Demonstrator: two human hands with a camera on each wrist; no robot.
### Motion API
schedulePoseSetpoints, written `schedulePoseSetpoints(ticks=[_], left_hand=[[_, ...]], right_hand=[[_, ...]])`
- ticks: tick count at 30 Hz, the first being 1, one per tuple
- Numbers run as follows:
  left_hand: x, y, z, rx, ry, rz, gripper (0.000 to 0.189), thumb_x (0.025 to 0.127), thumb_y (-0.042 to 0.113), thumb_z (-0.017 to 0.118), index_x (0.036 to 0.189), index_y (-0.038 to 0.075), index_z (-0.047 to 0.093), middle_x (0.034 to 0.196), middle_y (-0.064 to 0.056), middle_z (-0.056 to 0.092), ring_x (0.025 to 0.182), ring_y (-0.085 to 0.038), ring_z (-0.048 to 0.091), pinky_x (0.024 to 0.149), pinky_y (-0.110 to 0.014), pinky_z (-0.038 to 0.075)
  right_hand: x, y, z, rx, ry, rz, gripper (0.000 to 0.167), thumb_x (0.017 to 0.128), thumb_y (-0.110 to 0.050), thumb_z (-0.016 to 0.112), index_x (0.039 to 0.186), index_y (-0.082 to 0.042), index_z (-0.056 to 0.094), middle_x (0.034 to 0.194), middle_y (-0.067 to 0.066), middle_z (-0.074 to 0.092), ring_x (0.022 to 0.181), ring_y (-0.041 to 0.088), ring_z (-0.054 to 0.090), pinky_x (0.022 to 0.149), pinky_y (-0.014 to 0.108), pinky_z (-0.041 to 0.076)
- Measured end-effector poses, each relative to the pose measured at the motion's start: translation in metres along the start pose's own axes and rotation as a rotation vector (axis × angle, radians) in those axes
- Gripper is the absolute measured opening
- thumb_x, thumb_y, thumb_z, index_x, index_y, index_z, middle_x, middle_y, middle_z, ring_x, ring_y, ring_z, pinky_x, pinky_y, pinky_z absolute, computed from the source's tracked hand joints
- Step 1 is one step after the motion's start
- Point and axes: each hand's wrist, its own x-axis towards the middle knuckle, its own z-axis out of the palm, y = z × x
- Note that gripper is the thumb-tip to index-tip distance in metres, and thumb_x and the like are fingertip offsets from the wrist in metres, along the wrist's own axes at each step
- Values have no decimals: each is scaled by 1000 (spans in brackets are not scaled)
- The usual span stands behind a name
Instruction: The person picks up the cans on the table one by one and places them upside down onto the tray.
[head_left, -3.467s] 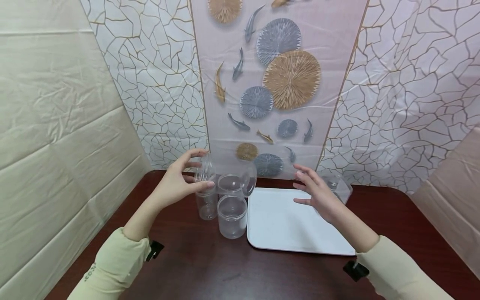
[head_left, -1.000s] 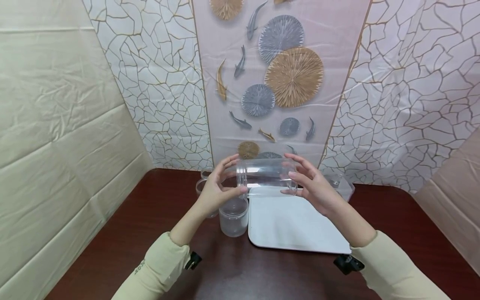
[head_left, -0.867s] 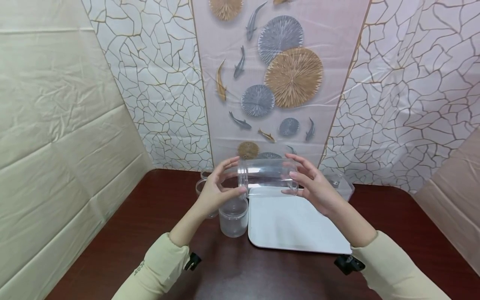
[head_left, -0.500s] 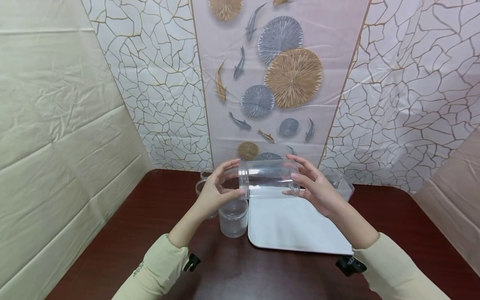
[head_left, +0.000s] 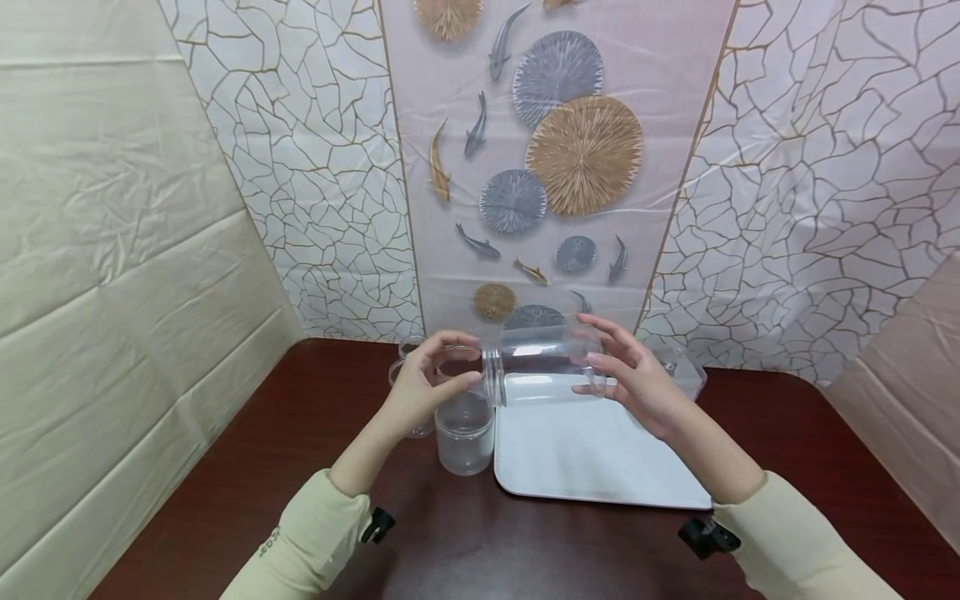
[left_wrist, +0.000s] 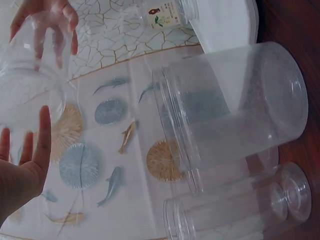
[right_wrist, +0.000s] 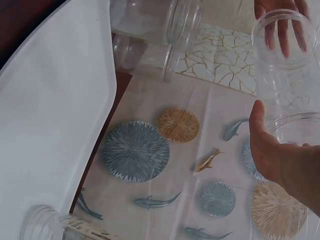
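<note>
A clear plastic jar lies sideways in the air above the white tray, its threaded mouth toward the left. My right hand grips it round the base end, thumb in front and fingers behind. At the mouth end is my left hand, fingers and thumb spread apart right at the rim. In the left wrist view the left hand shows extended fingers beside the jar. From the right wrist, the left hand's fingers show through the mouth.
A wide clear jar stands upright against the tray's left edge. Behind it to the left are more clear jars, partly hidden by the left hand. At the tray's back right lies a clear container, with a label in the left wrist view.
Earlier the left hand reached among the jars at the left; then both hands held the jar sideways. Now the left hand has loosened off the mouth, and the jar has shifted slightly right and down.
</note>
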Motion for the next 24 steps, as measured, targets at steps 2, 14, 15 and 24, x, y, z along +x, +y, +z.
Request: schedulePoseSetpoints(ticks=[2,14,15,24], left_hand=[[0,-1,-3,20,19,-3,33,84,-1,66,115,-1,56,118,-21,58,111,-35,57,79,-26,54],[-4,-13,-12,30,-4,42,23,85,-3,63,107,-7,58,107,-29,59,84,-7,62,72,-28,56],[-5,-14,-13,34,-5,43,23,85,-3,63,107,-7,58,107,-30,59,84,-7,62,72,-29,57],[-11,-16,-20,44,4,0,21,87,-1,62,107,-7,58,105,-31,60,81,-10,65,74,-39,57]], right_hand=[[-1,1,-2,-1,8,6,45,99,-17,46,141,-24,35,137,-1,39,113,13,52,85,37,54],[-9,13,-12,-115,59,76,54,98,-19,49,148,-20,27,148,15,23,113,5,50,86,32,54],[-9,14,-13,-125,60,77,54,98,-19,49,148,-20,27,149,17,21,113,4,49,87,32,54],[-13,22,-22,-194,75,96,55,98,-22,49,148,-19,26,149,19,21,113,2,47,87,33,54]])
